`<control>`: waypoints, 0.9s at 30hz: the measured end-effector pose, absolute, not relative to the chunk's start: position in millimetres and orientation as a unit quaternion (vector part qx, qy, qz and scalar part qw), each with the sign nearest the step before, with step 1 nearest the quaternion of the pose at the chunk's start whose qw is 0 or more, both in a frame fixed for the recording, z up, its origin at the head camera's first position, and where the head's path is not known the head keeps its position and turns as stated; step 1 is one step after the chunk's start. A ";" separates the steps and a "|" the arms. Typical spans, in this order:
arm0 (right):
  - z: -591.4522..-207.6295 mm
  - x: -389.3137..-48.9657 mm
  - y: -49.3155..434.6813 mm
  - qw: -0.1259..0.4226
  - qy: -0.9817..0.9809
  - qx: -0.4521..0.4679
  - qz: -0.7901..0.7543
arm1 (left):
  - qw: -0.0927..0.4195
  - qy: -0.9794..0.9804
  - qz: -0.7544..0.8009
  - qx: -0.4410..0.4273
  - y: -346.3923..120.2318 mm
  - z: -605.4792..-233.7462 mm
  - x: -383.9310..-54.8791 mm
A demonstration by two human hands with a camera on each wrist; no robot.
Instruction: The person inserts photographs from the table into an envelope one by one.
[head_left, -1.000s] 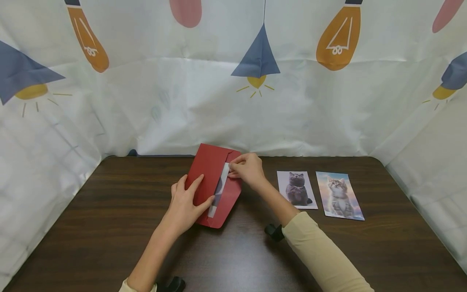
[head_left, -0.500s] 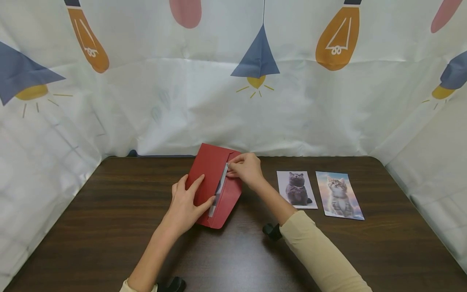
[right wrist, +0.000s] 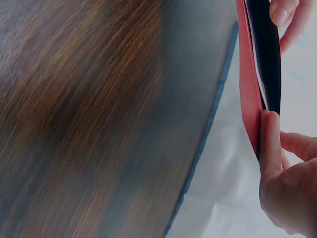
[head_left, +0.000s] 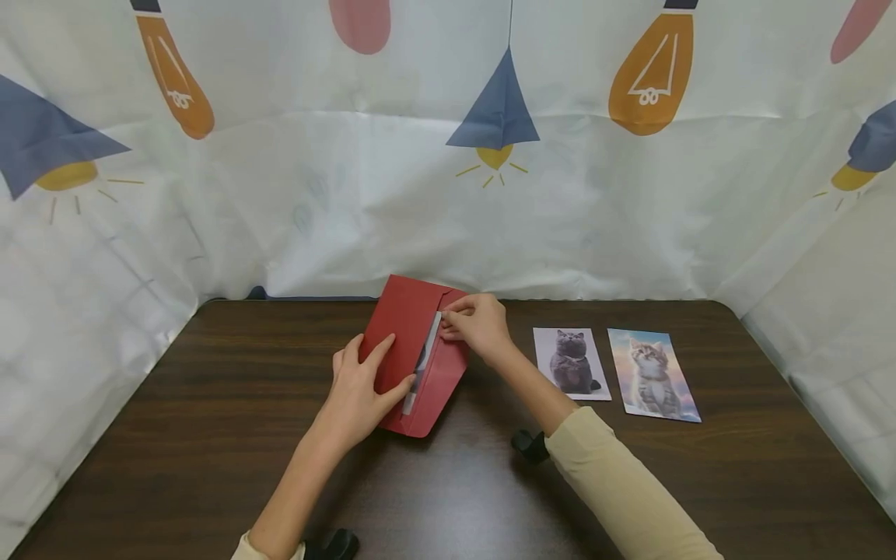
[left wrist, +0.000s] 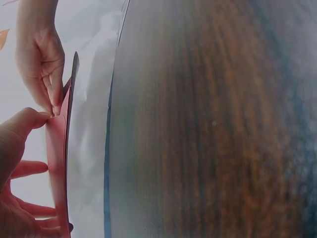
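Observation:
A red envelope (head_left: 404,317) is held tilted near the back of the table, its flap folded out to the right. From its opening peeks a narrow strip of a photo card (head_left: 432,334) with a white border and grey picture. My left hand (head_left: 355,395) grips the envelope, fingers spread over the front and thumb at the opening edge. At the upper end of the strip, my right hand (head_left: 481,328) pinches the card between thumb and fingers. The right wrist view shows the right hand (right wrist: 292,193) at the opening beside the red flap (right wrist: 249,94).
Two cat photos lie to the right: a grey cat photo (head_left: 572,364) and a striped kitten photo (head_left: 652,375). They rest on a dark wooden table (head_left: 210,404). A white cloth (head_left: 315,187) printed with lamps hangs behind the table's back edge.
The card has slid further left into the envelope, so a narrower strip shows than one second ago. Both hands stay nearly in place.

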State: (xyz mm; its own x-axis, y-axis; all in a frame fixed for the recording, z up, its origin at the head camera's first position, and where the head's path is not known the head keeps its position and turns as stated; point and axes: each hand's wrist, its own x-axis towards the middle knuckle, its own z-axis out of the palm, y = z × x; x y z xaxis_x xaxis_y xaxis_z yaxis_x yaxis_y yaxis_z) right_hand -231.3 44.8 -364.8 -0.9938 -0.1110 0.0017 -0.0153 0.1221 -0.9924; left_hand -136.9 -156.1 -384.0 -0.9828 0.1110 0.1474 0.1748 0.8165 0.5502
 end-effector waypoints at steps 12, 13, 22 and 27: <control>-362.3 -232.6 74.5 0.021 0.778 -0.058 -0.625 | 0.047 -0.952 -0.295 -0.068 -156.7 -386.7 -139.1; -361.9 -232.8 76.3 0.016 0.785 -0.058 -0.617 | 0.047 -0.952 -0.296 -0.068 -156.9 -386.9 -139.2; -356.6 -229.1 83.9 -0.018 0.825 -0.081 -0.559 | 0.052 -0.951 -0.299 -0.068 -157.5 -387.2 -138.6; -357.2 -226.1 86.1 -0.040 0.837 -0.103 -0.535 | 0.050 -0.950 -0.301 -0.066 -157.2 -386.6 -138.2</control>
State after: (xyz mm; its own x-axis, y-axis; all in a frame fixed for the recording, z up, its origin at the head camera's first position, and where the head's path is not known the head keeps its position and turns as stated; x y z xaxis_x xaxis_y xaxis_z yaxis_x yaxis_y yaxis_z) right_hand -226.1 86.1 -357.2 -0.9756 -0.1299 0.1769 -0.2150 0.4057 -0.8884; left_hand -138.2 -157.2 -386.6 -0.9864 0.0949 0.1338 0.1547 0.8102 0.5654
